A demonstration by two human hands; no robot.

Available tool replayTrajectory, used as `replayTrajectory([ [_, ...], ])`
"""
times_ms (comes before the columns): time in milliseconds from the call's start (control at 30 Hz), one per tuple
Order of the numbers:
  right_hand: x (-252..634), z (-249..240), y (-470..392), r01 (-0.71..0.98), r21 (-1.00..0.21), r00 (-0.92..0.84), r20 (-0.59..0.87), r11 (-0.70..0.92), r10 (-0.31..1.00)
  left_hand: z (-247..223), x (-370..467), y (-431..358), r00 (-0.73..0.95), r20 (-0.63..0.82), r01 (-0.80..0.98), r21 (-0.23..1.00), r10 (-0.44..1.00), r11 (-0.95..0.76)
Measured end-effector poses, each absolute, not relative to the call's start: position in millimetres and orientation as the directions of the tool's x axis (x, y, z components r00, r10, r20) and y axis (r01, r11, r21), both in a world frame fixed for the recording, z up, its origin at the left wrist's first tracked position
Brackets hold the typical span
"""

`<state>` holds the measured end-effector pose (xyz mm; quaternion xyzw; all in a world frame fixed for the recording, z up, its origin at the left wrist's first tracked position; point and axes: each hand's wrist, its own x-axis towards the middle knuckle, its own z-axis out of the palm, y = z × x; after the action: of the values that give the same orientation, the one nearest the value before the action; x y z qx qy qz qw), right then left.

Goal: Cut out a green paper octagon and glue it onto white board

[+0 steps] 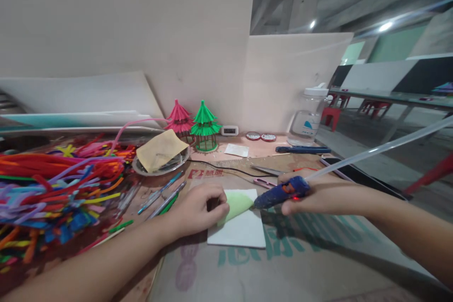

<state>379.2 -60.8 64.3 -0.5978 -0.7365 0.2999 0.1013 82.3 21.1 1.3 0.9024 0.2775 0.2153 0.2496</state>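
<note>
A light green piece of paper or felt [238, 205] with a pointed right end lies over a white square board [244, 235]. Thumb and fingers of my left hand [200, 210] are closed on the green piece's left edge. In my right hand [311, 197] is a blue hot glue gun [279, 193], its clear glue stick [382, 146] jutting out behind to the upper right. The nozzle is at the green piece's right tip; whether it touches I cannot tell. A small red light glows on the gun.
Coloured pipe cleaners [63, 188] crowd the left side. Behind stand a green pagoda model [205, 127], a pink one [179, 120] and a water bottle [307, 118]. Scissors [267, 170] lie beyond the board. Cardboard [198, 269] covers the work surface. A metal dish [163, 170] holds yellow paper.
</note>
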Motion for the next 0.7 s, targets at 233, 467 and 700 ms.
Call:
replayTrajectory([
  [233, 388, 55, -55, 0.741, -0.655, -0.345, -0.181, 0.149, 0.921, 1, 82, 24, 0.750, 0.270, 0.401, 0.540, 0.604, -0.740],
  [467, 379, 69, -63, 0.716, -0.659, -0.405, -0.125, 0.229, 0.906, 3, 82, 25, 0.760, 0.235, 0.412, 0.546, 0.605, -0.729],
  [700, 380, 74, -64, 0.792, -0.575, -0.321, -0.103, 0.207, 0.941, 6, 84, 26, 0.775, 0.182, 0.402, 0.597, 0.605, -0.694],
])
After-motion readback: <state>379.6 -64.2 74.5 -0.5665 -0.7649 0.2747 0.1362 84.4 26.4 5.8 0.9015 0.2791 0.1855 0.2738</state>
